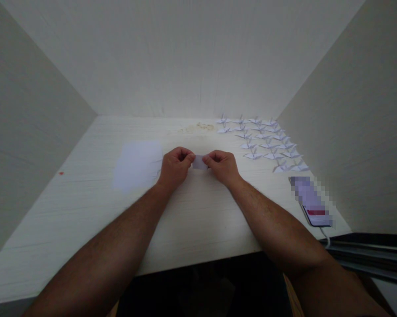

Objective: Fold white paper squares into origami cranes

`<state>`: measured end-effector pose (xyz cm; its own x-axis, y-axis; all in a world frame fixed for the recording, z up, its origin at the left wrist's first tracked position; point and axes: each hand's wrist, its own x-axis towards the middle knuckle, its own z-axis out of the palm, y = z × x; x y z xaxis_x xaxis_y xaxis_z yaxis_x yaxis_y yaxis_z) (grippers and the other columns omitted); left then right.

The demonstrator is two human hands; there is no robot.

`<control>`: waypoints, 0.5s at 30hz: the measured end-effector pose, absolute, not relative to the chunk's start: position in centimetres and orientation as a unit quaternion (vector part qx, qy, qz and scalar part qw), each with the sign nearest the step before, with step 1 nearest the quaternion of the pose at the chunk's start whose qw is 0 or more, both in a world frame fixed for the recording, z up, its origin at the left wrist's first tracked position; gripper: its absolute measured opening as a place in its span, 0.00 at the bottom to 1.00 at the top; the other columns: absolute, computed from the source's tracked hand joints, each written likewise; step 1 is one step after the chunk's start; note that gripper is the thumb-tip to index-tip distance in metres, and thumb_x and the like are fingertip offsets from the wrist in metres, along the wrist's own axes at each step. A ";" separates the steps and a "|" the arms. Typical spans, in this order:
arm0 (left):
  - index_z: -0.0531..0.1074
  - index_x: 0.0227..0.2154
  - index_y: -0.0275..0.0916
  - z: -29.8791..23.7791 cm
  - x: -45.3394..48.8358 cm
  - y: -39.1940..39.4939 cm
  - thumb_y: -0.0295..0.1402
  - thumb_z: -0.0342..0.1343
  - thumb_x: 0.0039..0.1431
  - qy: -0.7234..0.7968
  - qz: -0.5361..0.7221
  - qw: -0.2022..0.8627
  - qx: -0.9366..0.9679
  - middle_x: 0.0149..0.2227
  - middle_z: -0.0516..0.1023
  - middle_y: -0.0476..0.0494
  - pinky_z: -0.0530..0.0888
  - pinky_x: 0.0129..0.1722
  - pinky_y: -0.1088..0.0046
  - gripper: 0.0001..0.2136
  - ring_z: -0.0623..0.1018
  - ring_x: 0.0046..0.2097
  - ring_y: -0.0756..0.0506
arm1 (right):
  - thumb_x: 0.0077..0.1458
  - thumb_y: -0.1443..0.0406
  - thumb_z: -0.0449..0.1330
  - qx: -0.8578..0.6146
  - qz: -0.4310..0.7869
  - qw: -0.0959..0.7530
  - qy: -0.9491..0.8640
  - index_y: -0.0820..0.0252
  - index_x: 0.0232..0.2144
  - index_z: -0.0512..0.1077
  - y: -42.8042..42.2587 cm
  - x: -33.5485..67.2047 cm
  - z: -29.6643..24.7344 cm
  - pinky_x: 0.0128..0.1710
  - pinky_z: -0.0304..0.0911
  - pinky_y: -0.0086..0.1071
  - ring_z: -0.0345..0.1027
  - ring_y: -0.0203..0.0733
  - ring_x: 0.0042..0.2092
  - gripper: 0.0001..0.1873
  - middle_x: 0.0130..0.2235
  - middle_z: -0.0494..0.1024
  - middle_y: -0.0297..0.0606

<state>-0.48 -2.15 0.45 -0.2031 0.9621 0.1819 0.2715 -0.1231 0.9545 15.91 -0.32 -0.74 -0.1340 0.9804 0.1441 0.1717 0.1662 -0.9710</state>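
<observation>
White table (201, 211), paper (200, 162) between hands (175, 166)

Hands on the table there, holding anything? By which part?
Yes, a paper: the left hand pinches its left end, the right hand its right end.

dim, diffuse light; slight overall softness; phone screen (310, 198) pixelated.

Small paper piece (199, 163), pale grey, visible part oblong; sides pinched between hands (175, 166), lower edge nearly level.
</observation>
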 end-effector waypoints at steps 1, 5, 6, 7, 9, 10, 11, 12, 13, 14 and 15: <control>0.72 0.24 0.38 0.5 -0.5 -2.1 0.31 0.60 0.50 0.575 0.521 0.330 0.537 0.21 0.71 0.53 0.66 0.27 0.74 0.04 0.68 0.24 0.52 | 0.48 0.55 0.65 -0.470 0.440 0.461 -0.611 0.59 0.22 0.74 -0.3 15.9 -0.7 0.26 0.56 0.29 0.60 0.32 0.24 0.14 0.21 0.72 0.31; 0.72 0.24 0.38 0.4 -0.4 -2.2 0.32 0.60 0.50 0.577 0.518 0.327 0.540 0.21 0.71 0.53 0.66 0.26 0.74 0.04 0.67 0.24 0.52 | 0.49 0.55 0.64 -0.477 0.428 0.465 -0.610 0.59 0.22 0.75 -0.2 16.0 -0.7 0.26 0.58 0.29 0.62 0.33 0.24 0.14 0.20 0.71 0.31; 0.72 0.24 0.38 0.3 -0.4 -2.2 0.32 0.60 0.50 0.579 0.518 0.325 0.539 0.21 0.71 0.52 0.66 0.26 0.74 0.04 0.67 0.25 0.51 | 0.49 0.55 0.64 -0.482 0.425 0.463 -0.611 0.59 0.22 0.75 -0.2 16.0 -0.7 0.26 0.58 0.29 0.62 0.34 0.24 0.14 0.21 0.72 0.31; 0.73 0.24 0.39 0.3 -0.3 -2.1 0.33 0.60 0.50 0.582 0.518 0.323 0.537 0.21 0.71 0.52 0.66 0.26 0.74 0.05 0.67 0.25 0.51 | 0.50 0.55 0.63 -0.488 0.423 0.458 -0.611 0.59 0.23 0.75 -0.1 16.0 -0.7 0.26 0.58 0.29 0.63 0.34 0.24 0.14 0.21 0.73 0.31; 0.72 0.24 0.39 0.2 -0.3 -2.1 0.34 0.60 0.50 0.586 0.521 0.324 0.530 0.21 0.71 0.51 0.65 0.26 0.74 0.05 0.67 0.25 0.51 | 0.50 0.54 0.63 -0.496 0.423 0.442 -0.616 0.59 0.25 0.77 0.0 16.1 -0.7 0.26 0.59 0.29 0.65 0.34 0.25 0.14 0.22 0.75 0.32; 0.72 0.24 0.39 0.1 -0.3 -2.0 0.34 0.60 0.50 0.588 0.522 0.326 0.526 0.21 0.70 0.51 0.65 0.26 0.74 0.06 0.67 0.25 0.50 | 0.50 0.54 0.63 -0.498 0.424 0.430 -0.623 0.60 0.26 0.77 0.0 16.1 -0.7 0.26 0.60 0.29 0.65 0.34 0.25 0.15 0.22 0.75 0.33; 0.72 0.24 0.39 0.0 -0.2 -2.0 0.34 0.60 0.50 0.589 0.525 0.327 0.521 0.21 0.70 0.51 0.65 0.26 0.74 0.06 0.67 0.25 0.50 | 0.51 0.54 0.63 -0.498 0.422 0.419 -0.631 0.60 0.26 0.77 0.1 16.2 -0.7 0.25 0.60 0.29 0.66 0.34 0.24 0.15 0.23 0.76 0.33; 0.72 0.24 0.39 0.0 -0.2 -1.9 0.34 0.60 0.51 0.590 0.530 0.328 0.514 0.21 0.70 0.51 0.65 0.25 0.74 0.06 0.67 0.25 0.50 | 0.52 0.54 0.62 -0.498 0.416 0.410 -0.640 0.60 0.26 0.77 0.1 16.2 -0.7 0.25 0.60 0.28 0.66 0.34 0.24 0.15 0.23 0.76 0.34; 0.72 0.24 0.39 -0.1 -0.2 -1.9 0.35 0.60 0.51 0.591 0.533 0.329 0.508 0.21 0.69 0.51 0.65 0.26 0.74 0.06 0.67 0.25 0.51 | 0.53 0.55 0.62 -0.501 0.408 0.404 -0.648 0.61 0.25 0.76 0.1 16.2 -0.7 0.25 0.60 0.28 0.66 0.34 0.24 0.15 0.22 0.76 0.34; 0.72 0.24 0.39 -0.2 -0.2 -1.8 0.34 0.60 0.51 0.593 0.530 0.330 0.509 0.21 0.69 0.52 0.65 0.26 0.74 0.06 0.67 0.25 0.51 | 0.54 0.56 0.61 -0.505 0.398 0.403 -0.651 0.61 0.24 0.75 0.1 16.2 -0.6 0.25 0.59 0.28 0.65 0.34 0.24 0.15 0.22 0.76 0.34; 0.72 0.24 0.39 -0.2 -0.1 -1.8 0.34 0.60 0.50 0.593 0.531 0.326 0.510 0.20 0.69 0.52 0.65 0.26 0.74 0.05 0.66 0.25 0.51 | 0.54 0.57 0.61 -0.510 0.387 0.407 -0.652 0.61 0.23 0.75 0.1 16.2 -0.6 0.25 0.59 0.28 0.65 0.33 0.23 0.14 0.21 0.75 0.33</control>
<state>-0.11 -1.78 -0.22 -0.2667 0.9511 0.1556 0.2586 -0.0849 0.9622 16.25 0.12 -0.62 -0.1498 0.9794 0.1355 0.3494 0.1806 -0.9194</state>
